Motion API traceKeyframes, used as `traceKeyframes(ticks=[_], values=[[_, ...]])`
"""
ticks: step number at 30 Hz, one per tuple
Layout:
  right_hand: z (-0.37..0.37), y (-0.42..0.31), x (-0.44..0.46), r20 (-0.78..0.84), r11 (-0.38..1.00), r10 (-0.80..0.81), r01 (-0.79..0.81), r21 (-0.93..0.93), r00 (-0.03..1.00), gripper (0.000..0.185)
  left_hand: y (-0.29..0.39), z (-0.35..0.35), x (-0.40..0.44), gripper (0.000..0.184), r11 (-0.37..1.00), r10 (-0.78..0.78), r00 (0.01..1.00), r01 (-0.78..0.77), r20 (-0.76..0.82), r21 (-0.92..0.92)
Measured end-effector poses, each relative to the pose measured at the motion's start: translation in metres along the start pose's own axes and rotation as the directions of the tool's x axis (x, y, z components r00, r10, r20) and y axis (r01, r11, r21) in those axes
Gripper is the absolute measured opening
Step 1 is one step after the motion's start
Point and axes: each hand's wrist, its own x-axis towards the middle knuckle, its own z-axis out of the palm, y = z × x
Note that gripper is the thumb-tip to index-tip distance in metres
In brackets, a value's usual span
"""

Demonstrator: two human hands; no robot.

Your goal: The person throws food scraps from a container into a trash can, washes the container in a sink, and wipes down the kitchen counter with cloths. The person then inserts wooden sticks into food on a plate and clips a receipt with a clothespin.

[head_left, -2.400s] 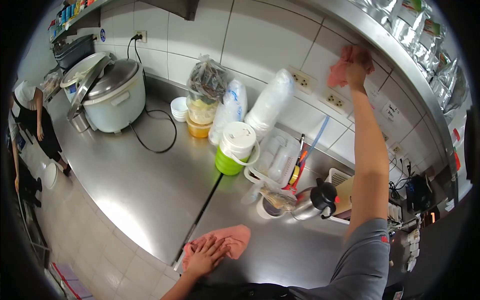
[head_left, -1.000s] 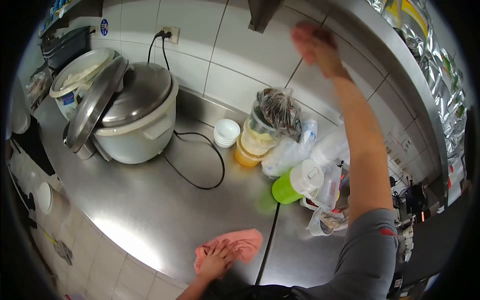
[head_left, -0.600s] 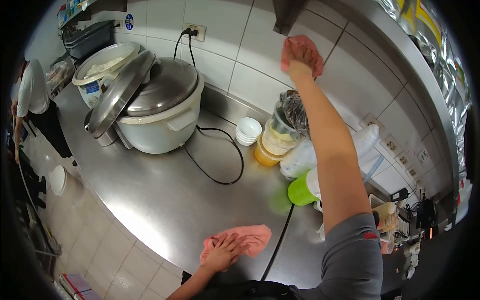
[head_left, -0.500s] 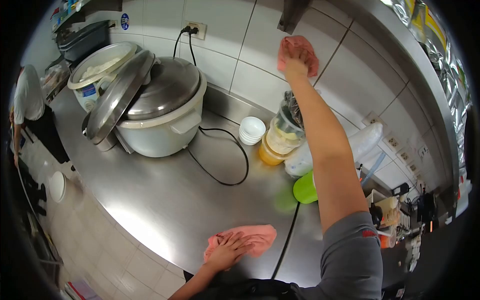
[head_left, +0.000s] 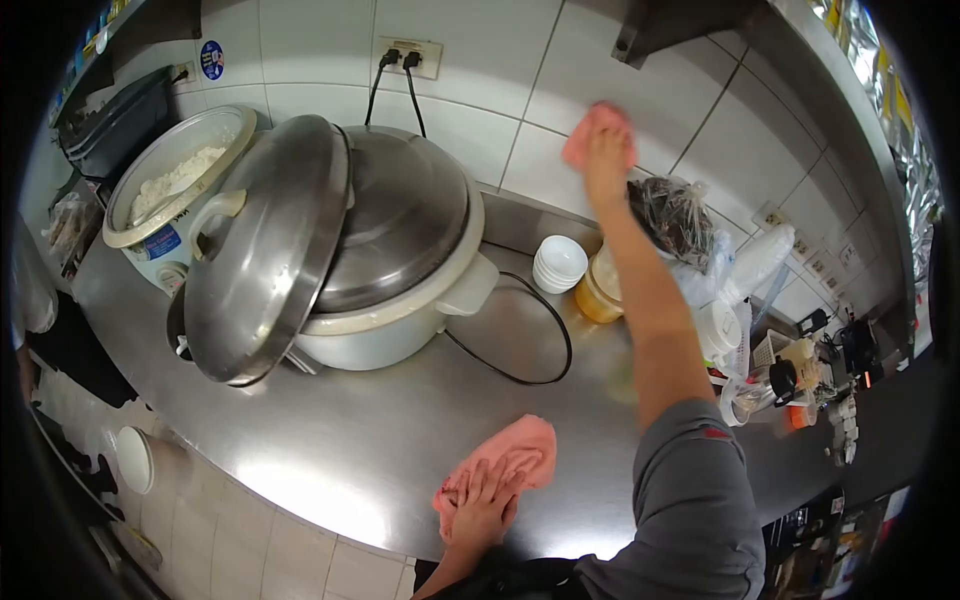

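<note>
My right hand (head_left: 606, 165) reaches up to the tiled wall and presses a pink cloth (head_left: 578, 148) against it, fingers over the folded fabric. On the steel counter (head_left: 400, 440), near its front edge, my left hand (head_left: 487, 500) lies on a second pink cloth (head_left: 532, 440) with fingers stretched out. Below my right hand, partly behind the forearm, stand a tub of yellow contents (head_left: 597, 300) and a bag of dark contents (head_left: 672, 215). A stack of small white bowls (head_left: 560, 262) is left of them.
A big rice cooker (head_left: 385, 345) with a steel lid (head_left: 270, 250) leaning on it fills the left side. Behind it is an open cooker of rice (head_left: 180, 180). A black cord (head_left: 570, 345) loops across the counter. A metal shelf bracket (head_left: 660, 30) juts overhead. Another person (head_left: 70, 345) stands at far left.
My right hand has slid the cloth lower along the wall. My left hand and its cloth are slightly nearer the cooker. The view has shifted, bringing the cooker closer.
</note>
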Motion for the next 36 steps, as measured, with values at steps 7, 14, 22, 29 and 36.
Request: traceKeyframes(ticks=[7, 14, 22, 29, 36], values=[[0.019, -0.032, -0.044, 0.053, 0.989, -0.09, 0.083, 0.121, 0.995, 0.058, -0.008, 0.002, -0.004, 0.05, 0.998, 0.061, 0.998, -0.061, 0.004, -0.023], [-0.051, -0.012, 0.089, -0.27, 0.985, -0.155, 0.171, 0.036, 0.95, 0.059, -0.015, -0.004, 0.001, 0.053, 0.991, 0.135, 0.99, -0.135, 0.05, -0.001], [-0.123, -0.027, 0.226, -0.145, 0.961, -0.177, 0.203, 0.186, 0.973, 0.071, -0.016, -0.014, 0.017, 0.051, 0.994, 0.095, 0.986, -0.101, 0.136, 0.033], [-0.028, -0.159, 0.082, -0.109, 0.886, -0.431, 0.443, 0.136, 0.896, 0.053, -0.012, -0.012, 0.022, 0.05, 0.996, 0.033, 0.971, -0.052, 0.238, 0.077], [0.037, -0.106, -0.022, 0.1, 0.699, -0.694, 0.634, 0.331, 0.713, 0.048, -0.01, -0.018, 0.021, 0.05, 0.999, 0.036, 0.979, -0.042, 0.202, 0.028]])
